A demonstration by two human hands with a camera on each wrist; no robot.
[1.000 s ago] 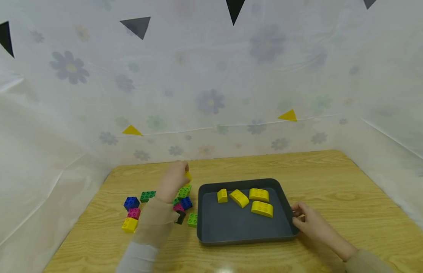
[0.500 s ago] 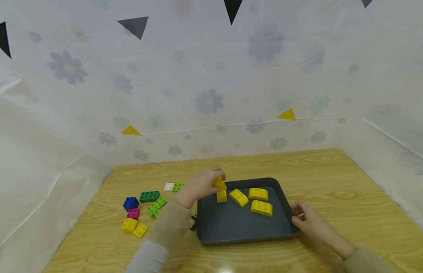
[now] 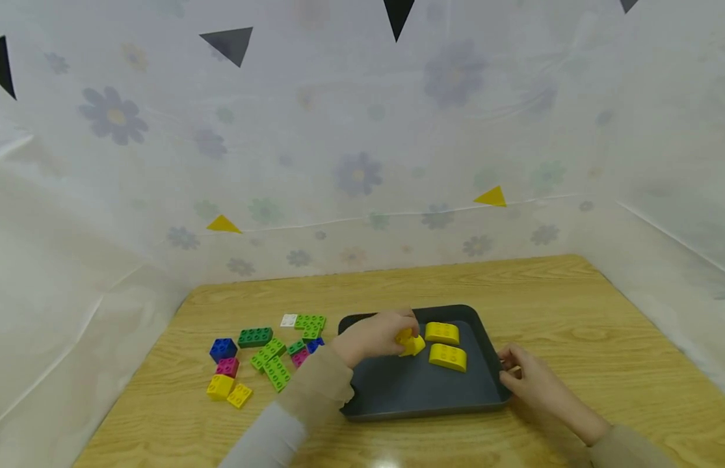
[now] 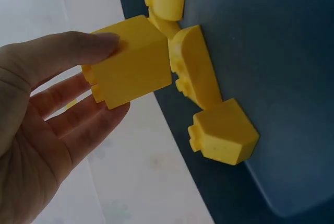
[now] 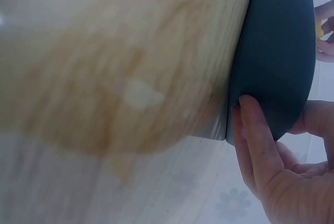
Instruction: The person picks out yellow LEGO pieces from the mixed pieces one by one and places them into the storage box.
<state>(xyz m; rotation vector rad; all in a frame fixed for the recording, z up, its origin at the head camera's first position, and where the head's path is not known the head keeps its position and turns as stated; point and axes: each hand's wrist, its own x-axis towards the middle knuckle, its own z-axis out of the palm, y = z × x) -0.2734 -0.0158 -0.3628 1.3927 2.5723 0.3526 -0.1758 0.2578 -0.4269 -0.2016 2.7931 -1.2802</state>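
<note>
A yellow sloped toy brick (image 4: 133, 62) is pinched between the thumb and fingers of my left hand (image 3: 374, 337), above the left part of a dark grey tray (image 3: 421, 393). Yellow bricks lie in the tray: two curved ones, a rounded brick (image 3: 442, 333) and another rounded brick (image 3: 447, 357), sit to the right of that hand. In the left wrist view a small angled brick (image 4: 227, 132) and a curved brick (image 4: 194, 67) lie close by the held one. My right hand (image 3: 532, 383) holds the tray's right side, with fingertips on its outer wall (image 5: 274, 41).
Left of the tray lie loose bricks on the wooden table (image 3: 549, 305): a dark green brick (image 3: 255, 337), a blue brick (image 3: 224, 349), a pink brick (image 3: 227, 366), a yellow brick (image 3: 220, 387), a white brick (image 3: 289, 320) and several light green ones. My left sleeve (image 3: 315, 390) hides some.
My left hand has carried the yellow brick rightward from the loose pile to over the tray, now covering the tray's left bricks. The right hand has stayed at the tray's side.
</note>
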